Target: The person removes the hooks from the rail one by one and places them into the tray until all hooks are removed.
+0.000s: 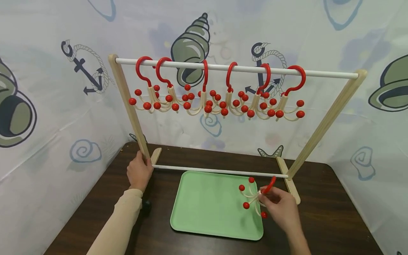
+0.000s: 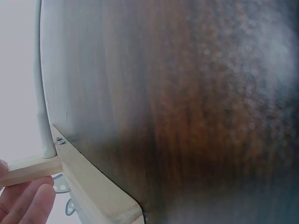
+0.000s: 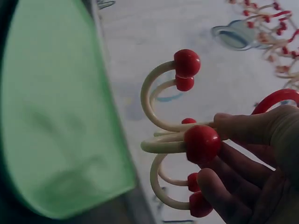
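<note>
My right hand (image 1: 283,207) pinches the stem of a cream hanger (image 3: 202,143) with a red hook and curved prongs tipped by red balls. It hangs over the right part of the green tray (image 1: 204,203), its prongs pointing left and its hook up. At the left, my left hand (image 1: 139,172) grips the foot of the rack's wooden upright (image 1: 129,106); in the left wrist view its fingers (image 2: 39,200) curl round the wood. Several like hangers (image 1: 204,95) hang by red hooks from the white top rod (image 1: 331,74).
A lower white rod (image 1: 220,171) joins the rack's wooden feet (image 1: 288,182) behind the tray. The right upright (image 1: 328,124) leans outward in the head view. Under everything is a dark wooden table (image 1: 331,212), with a sea-patterned cloth (image 1: 79,124) behind it.
</note>
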Demonstrator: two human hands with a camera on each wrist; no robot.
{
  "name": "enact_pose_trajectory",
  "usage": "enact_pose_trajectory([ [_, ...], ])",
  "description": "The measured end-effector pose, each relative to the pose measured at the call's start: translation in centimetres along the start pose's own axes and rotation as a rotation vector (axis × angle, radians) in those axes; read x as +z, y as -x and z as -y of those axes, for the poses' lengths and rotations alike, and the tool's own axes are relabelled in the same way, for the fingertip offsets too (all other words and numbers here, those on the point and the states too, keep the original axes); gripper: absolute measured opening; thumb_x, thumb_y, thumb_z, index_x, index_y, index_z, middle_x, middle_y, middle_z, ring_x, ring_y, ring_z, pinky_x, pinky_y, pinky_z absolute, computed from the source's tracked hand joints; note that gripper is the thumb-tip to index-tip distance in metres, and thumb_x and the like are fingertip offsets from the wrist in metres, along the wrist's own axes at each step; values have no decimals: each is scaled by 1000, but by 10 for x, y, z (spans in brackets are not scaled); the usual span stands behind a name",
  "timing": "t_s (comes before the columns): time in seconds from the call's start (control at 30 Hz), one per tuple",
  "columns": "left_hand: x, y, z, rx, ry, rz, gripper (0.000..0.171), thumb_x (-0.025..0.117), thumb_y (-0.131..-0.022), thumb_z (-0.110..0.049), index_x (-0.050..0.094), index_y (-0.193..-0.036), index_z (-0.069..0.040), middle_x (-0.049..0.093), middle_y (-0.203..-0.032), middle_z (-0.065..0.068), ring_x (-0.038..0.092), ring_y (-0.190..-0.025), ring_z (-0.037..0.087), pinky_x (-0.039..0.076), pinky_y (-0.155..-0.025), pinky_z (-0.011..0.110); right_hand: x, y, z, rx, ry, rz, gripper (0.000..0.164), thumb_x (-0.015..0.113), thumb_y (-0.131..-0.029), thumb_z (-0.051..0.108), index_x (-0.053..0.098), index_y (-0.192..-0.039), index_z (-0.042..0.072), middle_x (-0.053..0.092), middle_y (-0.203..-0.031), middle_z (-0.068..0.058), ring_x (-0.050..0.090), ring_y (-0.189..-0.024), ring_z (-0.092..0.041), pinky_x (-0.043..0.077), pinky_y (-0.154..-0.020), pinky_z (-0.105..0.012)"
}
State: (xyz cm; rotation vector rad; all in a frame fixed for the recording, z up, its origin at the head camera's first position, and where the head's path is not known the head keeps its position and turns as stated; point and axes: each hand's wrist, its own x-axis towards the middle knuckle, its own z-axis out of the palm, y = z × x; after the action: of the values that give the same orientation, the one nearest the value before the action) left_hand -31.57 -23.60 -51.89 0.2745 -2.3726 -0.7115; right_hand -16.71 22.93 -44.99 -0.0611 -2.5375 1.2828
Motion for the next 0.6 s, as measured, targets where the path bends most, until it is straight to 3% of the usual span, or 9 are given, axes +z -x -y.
enact_pose_trajectory([
  [0.2, 0, 0, -1, 0, 9, -9, 19, 64, -88, -11, 57, -103, -1, 66, -82, 23, 63, -70, 48, 46, -59, 61, 36, -3, -16, 51, 21, 17, 17, 83, -78, 11, 77, -94, 10, 74, -85, -3, 70, -76, -17, 52, -65, -30],
  [0.4, -2, 1, -3, -17, 11, 6, 20, 65, -87, -11, 58, -104, -3, 67, -81, 20, 63, -70, 46, 45, -61, 59, 56, -10, -18, 61, 114, 24, 19, 80, -80, 14, 77, -98, 12, 74, -88, -5, 69, -75, -20, 45, -52, -33],
  [0.6, -2, 0, -3, -31, 23, 32, 22, 64, -88, -12, 58, -106, -2, 66, -81, 20, 63, -69, 44, 45, -59, 58, 69, -18, -23, 59, 130, -21, 21, 79, -82, 19, 77, -103, 13, 74, -87, -4, 69, -75, -19, 45, -55, -34],
])
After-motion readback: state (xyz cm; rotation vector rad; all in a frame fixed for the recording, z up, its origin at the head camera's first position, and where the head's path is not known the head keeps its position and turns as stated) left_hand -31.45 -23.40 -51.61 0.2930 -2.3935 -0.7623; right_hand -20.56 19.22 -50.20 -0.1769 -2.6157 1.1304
